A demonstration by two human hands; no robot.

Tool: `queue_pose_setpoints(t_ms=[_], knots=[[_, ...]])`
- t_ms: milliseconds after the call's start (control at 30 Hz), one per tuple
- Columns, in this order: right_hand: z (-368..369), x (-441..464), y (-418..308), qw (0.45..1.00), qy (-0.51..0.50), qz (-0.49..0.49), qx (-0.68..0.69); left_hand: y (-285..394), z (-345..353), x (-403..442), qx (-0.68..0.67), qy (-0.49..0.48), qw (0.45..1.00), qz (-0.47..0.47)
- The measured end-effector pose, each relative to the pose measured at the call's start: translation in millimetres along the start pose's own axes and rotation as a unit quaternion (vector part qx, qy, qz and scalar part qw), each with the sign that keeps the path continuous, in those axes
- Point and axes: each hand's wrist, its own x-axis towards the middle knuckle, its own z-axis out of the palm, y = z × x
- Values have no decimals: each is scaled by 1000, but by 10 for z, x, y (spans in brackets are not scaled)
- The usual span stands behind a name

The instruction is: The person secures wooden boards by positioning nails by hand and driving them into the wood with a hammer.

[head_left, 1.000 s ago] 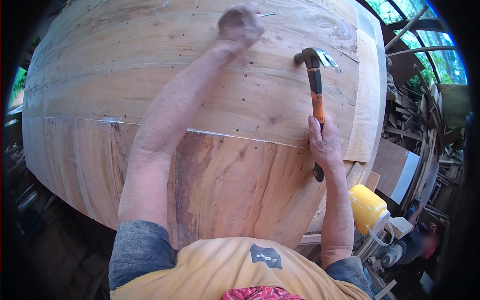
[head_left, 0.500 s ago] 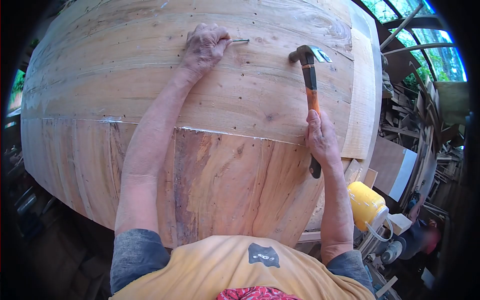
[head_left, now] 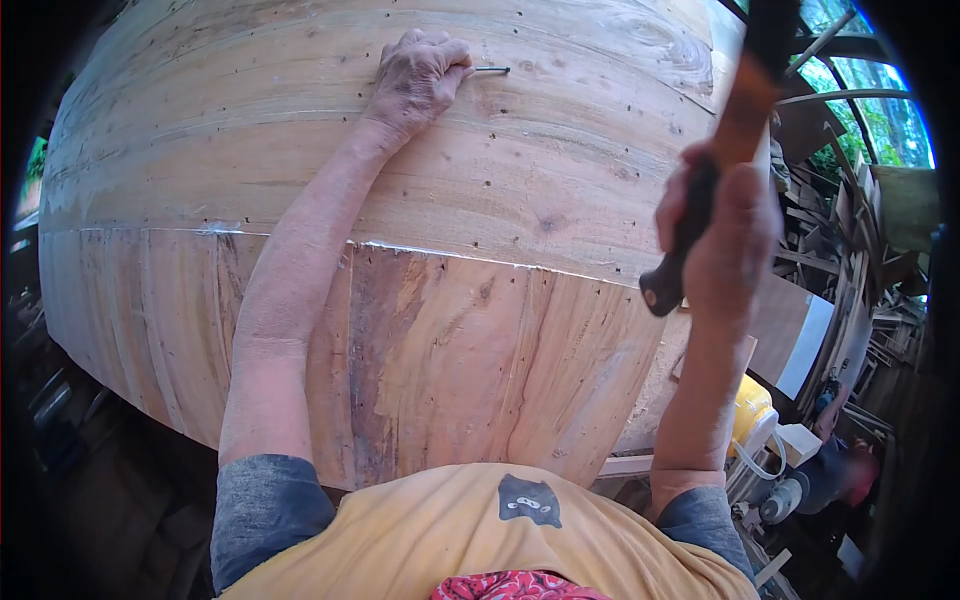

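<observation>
My left hand (head_left: 415, 82) is closed on the upper planks, pinching a thin metal nail (head_left: 492, 69) whose head end sticks out to the right. Raised at the right, close to the camera, my right hand (head_left: 735, 235) grips the handle of a hammer (head_left: 745, 110) with orange and black parts. The hammer's upper end is dark, blurred and cut off by the top of the view. Beneath both hands spreads a large curved surface of wooden planks (head_left: 440, 350), dotted with small dark holes. A pale seam runs across it.
To the lower right stands a yellow container (head_left: 752, 412) with a white handle. Scrap wood (head_left: 815, 215) and a leaning panel (head_left: 790, 330) lie farther right. Another person (head_left: 835, 475) is low at the right edge, beside a rounded grey object (head_left: 783, 500).
My right hand has lifted the hammer up and to the right, towards the camera. My left hand keeps its pinch on the nail, almost in the same spot.
</observation>
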Motion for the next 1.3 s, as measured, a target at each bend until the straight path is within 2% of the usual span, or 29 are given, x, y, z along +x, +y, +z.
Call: queue_pose_setpoints(t_ms=[67, 133, 200, 267, 367, 433, 467, 533, 600, 667, 767, 867, 967, 1067, 1167, 1300], knots=[[20, 81, -108, 996, 16, -79, 32, 6, -4, 6, 2, -2, 1000, 4], [103, 84, -33, 997, 29, -61, 34, 17, -4, 2, 6, 0, 1000, 9], [130, 21, 391, 997, -38, 15, -70, 9, -16, 0, 6, 5, 1000, 13], [136, 28, 931, 946, -132, 98, -280, 2, 1, 9, -3, 12, 1000, 19], [114, -61, 976, 941, -130, 187, -249, 47, -25, 3, 17, 13, 1000, 18], [109, -100, 693, 965, -100, 170, -174, 58, 2, -17, -4, 2, 1000, 13], [116, -8, 494, 975, -87, 152, -135, 25, -18, 15, -8, 4, 1000, 10], [71, 157, 122, 996, -56, 44, -46, 19, -24, 12, -9, 9, 1000, 14], [69, 312, -304, 998, 31, -38, -34, 24, -10, 2, -25, 12, 1000, 8], [-39, 464, -477, 991, 6, -108, 76, 13, 12, -5, -52, 15, 999, -7], [-33, 436, -538, 986, -10, -131, 99, 71, -15, -34, -4, 18, 999, 50], [96, 253, -305, 995, -13, -26, 93, 58, -5, -41, 3, 15, 1000, 15], [244, 125, -125, 998, -21, 22, 51, 48, 16, -30, -3, 15, 1000, 18], [267, 103, -24, 999, -45, 19, 9, 38, 17, -25, 13, 9, 1000, 20], [263, 156, -74, 999, -31, 4, 30, 27, 15, -21, 9, -21, 1000, -3], [278, 186, -107, 998, -20, -36, 48, 61, 22, -32, 17, 10, 1000, 10]])
